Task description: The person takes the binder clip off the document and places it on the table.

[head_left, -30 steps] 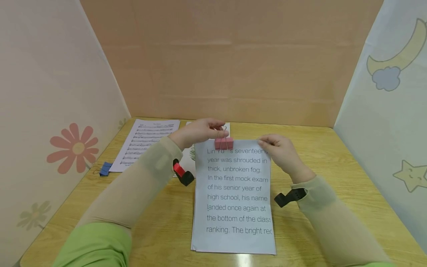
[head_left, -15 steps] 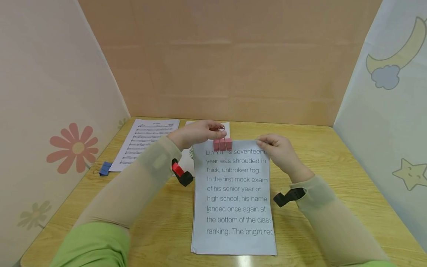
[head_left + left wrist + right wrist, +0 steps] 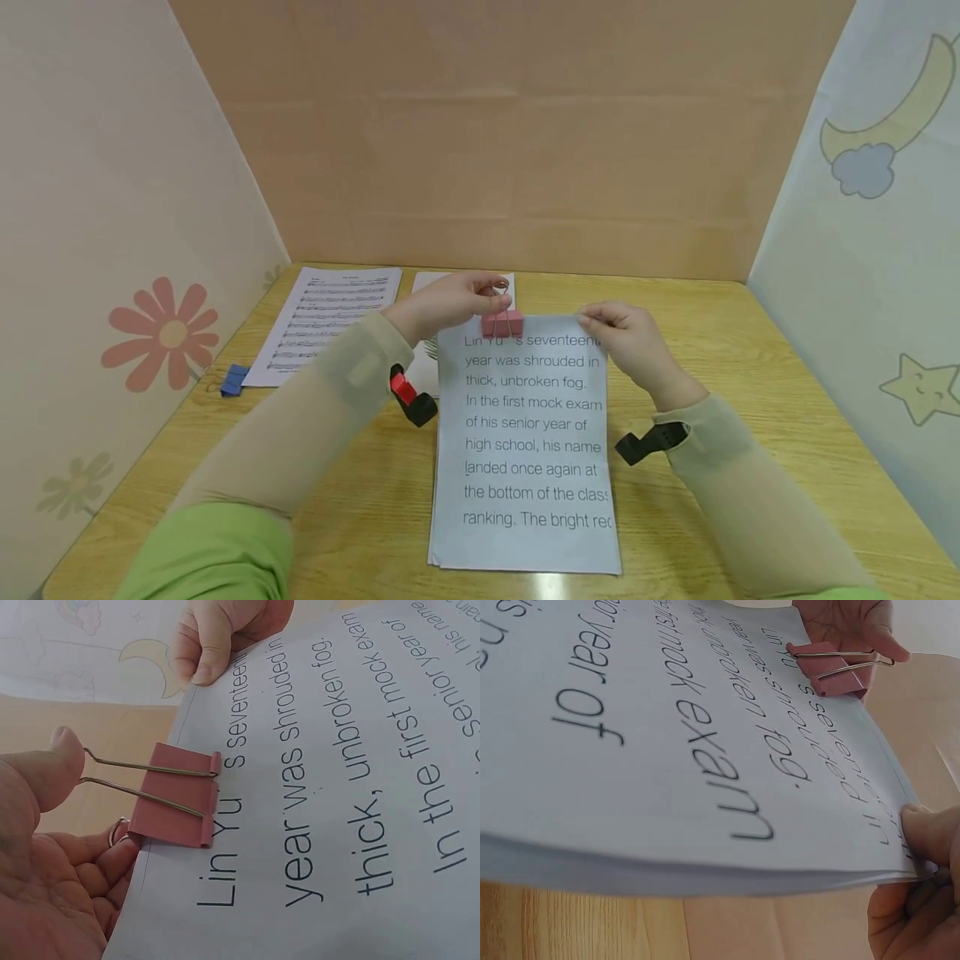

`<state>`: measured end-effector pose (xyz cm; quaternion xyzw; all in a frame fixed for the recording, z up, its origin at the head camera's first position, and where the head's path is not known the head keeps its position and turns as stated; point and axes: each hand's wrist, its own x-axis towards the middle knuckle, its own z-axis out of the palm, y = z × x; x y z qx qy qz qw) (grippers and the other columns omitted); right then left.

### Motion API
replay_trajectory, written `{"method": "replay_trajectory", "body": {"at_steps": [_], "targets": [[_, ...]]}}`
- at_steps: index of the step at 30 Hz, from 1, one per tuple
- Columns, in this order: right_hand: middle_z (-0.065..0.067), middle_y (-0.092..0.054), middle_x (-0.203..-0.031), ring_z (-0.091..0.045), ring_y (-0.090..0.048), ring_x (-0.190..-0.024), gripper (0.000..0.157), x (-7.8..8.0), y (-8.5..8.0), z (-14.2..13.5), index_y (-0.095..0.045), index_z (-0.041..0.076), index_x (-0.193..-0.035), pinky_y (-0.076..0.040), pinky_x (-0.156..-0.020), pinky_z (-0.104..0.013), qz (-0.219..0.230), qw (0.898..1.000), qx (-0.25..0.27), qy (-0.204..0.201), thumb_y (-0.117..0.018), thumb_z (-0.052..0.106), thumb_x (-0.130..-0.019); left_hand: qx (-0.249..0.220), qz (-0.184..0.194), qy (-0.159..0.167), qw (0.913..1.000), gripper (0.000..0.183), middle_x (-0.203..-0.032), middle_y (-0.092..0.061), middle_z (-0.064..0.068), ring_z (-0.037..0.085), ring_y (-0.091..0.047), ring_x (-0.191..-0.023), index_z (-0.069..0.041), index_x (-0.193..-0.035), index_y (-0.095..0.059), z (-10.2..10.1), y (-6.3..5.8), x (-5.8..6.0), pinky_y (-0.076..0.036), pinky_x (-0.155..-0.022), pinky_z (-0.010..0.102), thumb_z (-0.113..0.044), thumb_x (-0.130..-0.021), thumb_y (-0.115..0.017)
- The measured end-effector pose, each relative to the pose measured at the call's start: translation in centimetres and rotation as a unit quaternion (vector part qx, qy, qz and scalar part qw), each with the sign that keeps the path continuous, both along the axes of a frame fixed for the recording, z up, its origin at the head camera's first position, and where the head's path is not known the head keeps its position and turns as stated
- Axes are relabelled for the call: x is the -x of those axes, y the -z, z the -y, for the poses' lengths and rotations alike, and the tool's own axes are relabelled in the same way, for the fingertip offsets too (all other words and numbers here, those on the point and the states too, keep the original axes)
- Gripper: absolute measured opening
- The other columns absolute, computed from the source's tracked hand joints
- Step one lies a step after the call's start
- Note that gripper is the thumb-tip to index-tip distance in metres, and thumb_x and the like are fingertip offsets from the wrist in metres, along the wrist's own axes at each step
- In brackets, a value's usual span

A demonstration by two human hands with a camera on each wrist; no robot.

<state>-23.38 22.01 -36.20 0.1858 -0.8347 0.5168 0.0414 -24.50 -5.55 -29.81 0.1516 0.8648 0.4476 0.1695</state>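
Observation:
A pink binder clip sits on the top edge of a stack of printed sheets, left of the edge's middle. My left hand holds the clip by its wire handles. In the left wrist view, the thumb meets the end of the upper handle, while curled fingers lie below, partly behind the paper. My right hand pinches the stack's top right corner. The right wrist view shows its thumb on top and fingers beneath. The top of the stack is raised, with the table visible under its side edge.
Sheet music lies at the back left of the wooden table. A blue binder clip is beside it. Another white sheet with a green drawing is partly hidden behind my left hand and the stack. Walls stand at left, back and right.
My left hand has sunk very slightly at the pink binder clip, and the clip's handles have shifted a little. The right hand keeps its pinch on the corner.

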Motion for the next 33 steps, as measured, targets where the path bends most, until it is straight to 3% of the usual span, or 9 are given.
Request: {"method": "replay_trajectory", "body": {"at_steps": [12,22,33], "targets": [[-0.015,-0.068,-0.095,-0.017,-0.066,-0.077,0.027,0.1,0.2,-0.3,-0.067,-0.001,-0.110,-0.053,-0.068,-0.027,0.006,1.000,-0.004,0.000,-0.056,0.020,-0.099,0.034,-0.055,-0.020,0.9977,0.054,-0.123,-0.055,0.000,0.020,-0.050,-0.113,-0.018,-0.143,-0.044,-0.9,0.5,-0.7,-0.039,-0.100,0.041,-0.040,-0.096,-0.057],[-0.015,-0.068,-0.095,-0.018,-0.065,-0.078,0.027,0.0,0.3,-0.5,-0.067,-0.001,-0.111,-0.051,-0.070,-0.027,0.011,1.000,-0.012,-0.003,-0.055,0.020,-0.099,0.023,-0.069,-0.026,0.9970,0.052,-0.122,-0.057,0.001,0.019,-0.052,-0.113,-0.017,-0.142,-0.047,-1.3,0.4,-1.0,-0.039,-0.101,0.040,-0.040,-0.096,-0.056],[-0.013,-0.067,-0.096,-0.015,-0.063,-0.081,0.032,-0.3,0.3,-1.7,-0.065,-0.001,-0.114,-0.049,-0.072,-0.026,0.033,0.999,-0.017,0.012,-0.056,0.025,-0.099,-0.012,-0.064,-0.034,0.9973,0.057,-0.136,-0.052,0.003,0.021,-0.048,-0.124,-0.017,-0.145,-0.042,-1.1,0.2,-1.0,-0.037,-0.104,0.043,-0.041,-0.096,-0.057]]}}
